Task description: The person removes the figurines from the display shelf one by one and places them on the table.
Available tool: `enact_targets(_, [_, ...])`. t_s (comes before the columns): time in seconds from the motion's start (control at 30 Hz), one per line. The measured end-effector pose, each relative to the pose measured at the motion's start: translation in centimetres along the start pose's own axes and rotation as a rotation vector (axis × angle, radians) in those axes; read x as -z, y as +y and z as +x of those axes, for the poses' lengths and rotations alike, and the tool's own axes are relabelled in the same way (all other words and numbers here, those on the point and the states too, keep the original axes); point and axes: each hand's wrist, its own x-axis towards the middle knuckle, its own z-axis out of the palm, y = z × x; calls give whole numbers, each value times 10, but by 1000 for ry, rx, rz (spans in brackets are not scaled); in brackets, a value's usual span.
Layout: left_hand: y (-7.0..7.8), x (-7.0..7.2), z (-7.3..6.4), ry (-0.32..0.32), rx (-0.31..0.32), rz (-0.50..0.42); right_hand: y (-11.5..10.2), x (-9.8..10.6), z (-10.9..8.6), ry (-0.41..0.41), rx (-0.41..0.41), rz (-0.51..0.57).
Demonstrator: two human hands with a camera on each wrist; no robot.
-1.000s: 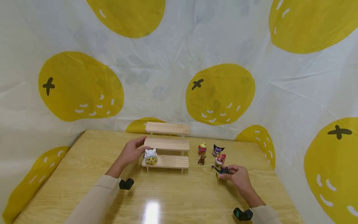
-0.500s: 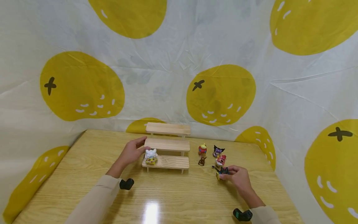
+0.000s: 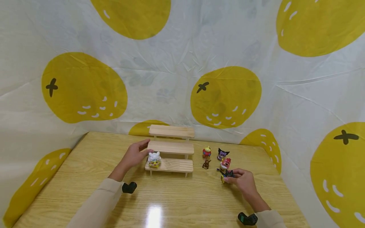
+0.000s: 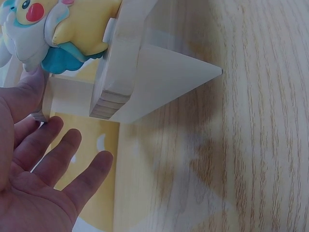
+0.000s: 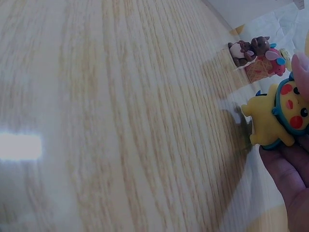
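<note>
My left hand (image 3: 135,155) is at the left end of a three-tier wooden display stand (image 3: 171,147), its thumb and index finger about the end of the middle plank. The other fingers (image 4: 91,174) spread loosely in the left wrist view. A Pikachu figurine with a white-and-teal hood (image 3: 154,159) stands at the left of the lowest plank, close to that thumb. At the right, my right hand (image 3: 243,181) pinches another Pikachu figurine (image 5: 270,116) in a dark teal hood, low over the table. Its base is hidden.
Left of my right hand's figurine stand a red-and-blue figurine (image 3: 207,152), a small brown one (image 3: 206,164), a black-eared purple one (image 3: 223,154) and a pink-and-white one (image 3: 225,163). A fruit-patterned curtain (image 3: 168,79) rises behind the table (image 3: 182,196).
Both hands keep their places, one at the stand and one on the hooded Pikachu figurine. The whole view shifts very slightly.
</note>
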Motion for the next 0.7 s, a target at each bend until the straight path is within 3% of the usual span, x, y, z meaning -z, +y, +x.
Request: enact_targets(0.7, [1,0,-1,-7,19,7,1,0,-2,18,-5,-31])
